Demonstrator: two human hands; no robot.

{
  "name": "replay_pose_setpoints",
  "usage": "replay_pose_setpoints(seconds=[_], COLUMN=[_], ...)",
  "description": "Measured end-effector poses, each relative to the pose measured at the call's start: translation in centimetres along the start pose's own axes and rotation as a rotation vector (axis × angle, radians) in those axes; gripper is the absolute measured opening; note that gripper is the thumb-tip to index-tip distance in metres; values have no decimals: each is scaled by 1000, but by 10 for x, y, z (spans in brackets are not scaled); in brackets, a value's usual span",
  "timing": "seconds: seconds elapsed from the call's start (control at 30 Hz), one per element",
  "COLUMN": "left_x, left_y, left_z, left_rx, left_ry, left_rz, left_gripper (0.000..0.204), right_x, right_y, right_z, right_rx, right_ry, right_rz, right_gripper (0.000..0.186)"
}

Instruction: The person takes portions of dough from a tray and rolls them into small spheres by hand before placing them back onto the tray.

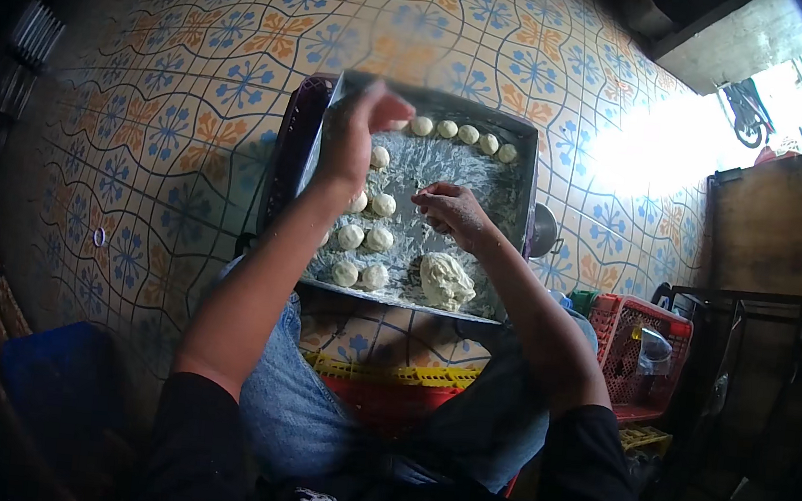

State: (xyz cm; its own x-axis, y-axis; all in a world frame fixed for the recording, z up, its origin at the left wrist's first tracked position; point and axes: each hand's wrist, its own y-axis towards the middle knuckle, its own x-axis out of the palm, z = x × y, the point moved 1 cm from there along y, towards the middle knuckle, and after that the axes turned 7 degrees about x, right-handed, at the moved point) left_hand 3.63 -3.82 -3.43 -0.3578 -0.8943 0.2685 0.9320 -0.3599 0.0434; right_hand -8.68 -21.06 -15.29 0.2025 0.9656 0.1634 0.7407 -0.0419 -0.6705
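Observation:
A floured metal tray (523,204) holds several round dough balls (467,134) in rows and, near its lower right, a large lump of dough (446,281). Motion blurs my left hand (361,140), raised at the tray's upper left among the balls; whether it holds one is unclear. Over the middle, to the right of the left-hand rows, my right hand (453,215) has its fingers curled together; what they hold, if anything, is too small to make out.
Beneath the tray is a dark purple crate (287,148). A metal bowl (545,231) sits at its right. A red crate (622,359), wooden cabinet (780,219) and blue bin (56,372) stand around me. A yellow-rimmed red crate (378,393) is between my legs. Bright light falls on the tiled floor (217,59).

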Motion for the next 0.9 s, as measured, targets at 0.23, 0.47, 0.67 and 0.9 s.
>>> replay_pose_setpoints(seconds=[0.23, 0.47, 0.67, 0.9], left_x=[-30, -47, -40, -50], left_y=[18, 14, 18, 14], left_z=[18, 26, 32, 34], left_rx=[72, 76, 51, 95], left_ry=[-75, -196, -210, -183], left_rz=[98, 149, 165, 154], left_gripper=[35, 33, 32, 32], right_x=[27, 127, 163, 140], right_y=[-8, -61, -28, -14], right_z=[32, -15, 61, 77], right_rx=[135, -147, -853, -743], right_ry=[-299, 203, -891, -1056], right_rz=[23, -184, 119, 280], right_gripper=[30, 29, 42, 27])
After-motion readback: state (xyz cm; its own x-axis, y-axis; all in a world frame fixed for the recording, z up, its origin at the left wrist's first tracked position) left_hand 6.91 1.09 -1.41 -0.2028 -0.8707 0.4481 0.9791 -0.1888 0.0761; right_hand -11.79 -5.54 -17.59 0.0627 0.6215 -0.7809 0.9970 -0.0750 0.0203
